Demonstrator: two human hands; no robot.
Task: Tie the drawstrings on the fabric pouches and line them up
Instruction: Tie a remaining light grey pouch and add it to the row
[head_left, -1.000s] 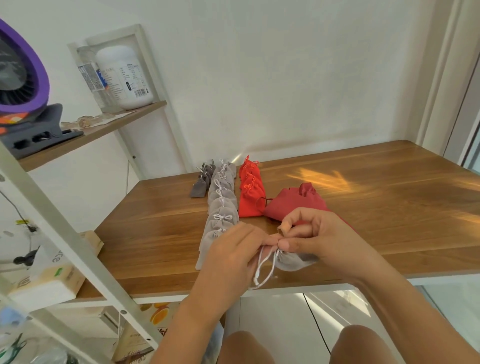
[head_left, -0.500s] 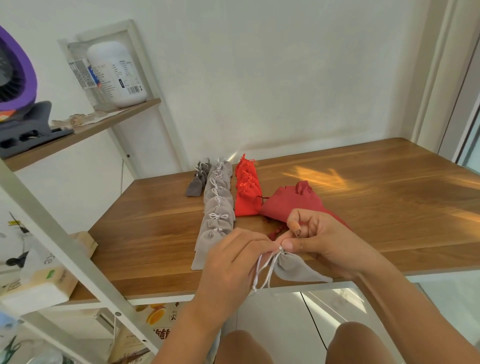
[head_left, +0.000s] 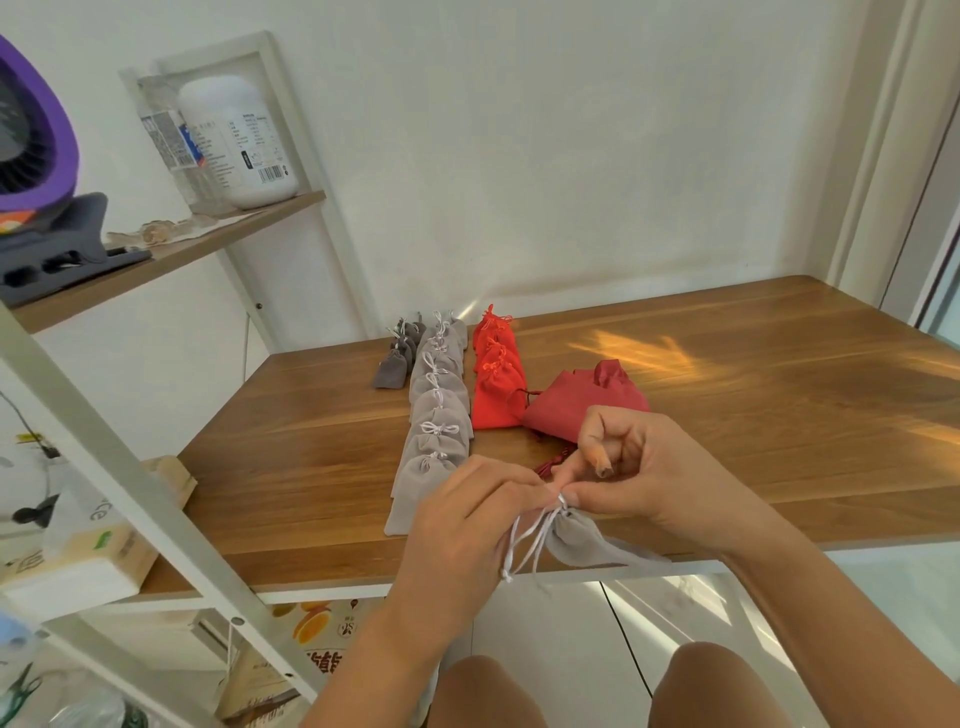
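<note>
Right now both hands meet over the near edge of the table (head_left: 753, 405). The left hand (head_left: 467, 525) pinches at the gathered neck of a light grey pouch (head_left: 587, 540). The right hand (head_left: 644, 478) pinches the same neck from the other side with thumb and forefinger, its other fingers curled above. The pouch hangs down and to the right of the fingertips, its body across the table edge. Its white drawstrings (head_left: 524, 543) dangle loose below the left hand, with a small knot at the lowest end. Further back, a row of light grey pouches (head_left: 436, 410), tied with white bows, runs away from the person, and its nearest pouch lies just beside the left hand. A row of red pouches (head_left: 496, 374) lies to its right and a short row of dark grey pouches (head_left: 397, 358) to its left. A bigger dark red pouch (head_left: 576, 400) lies just behind the right hand
</note>
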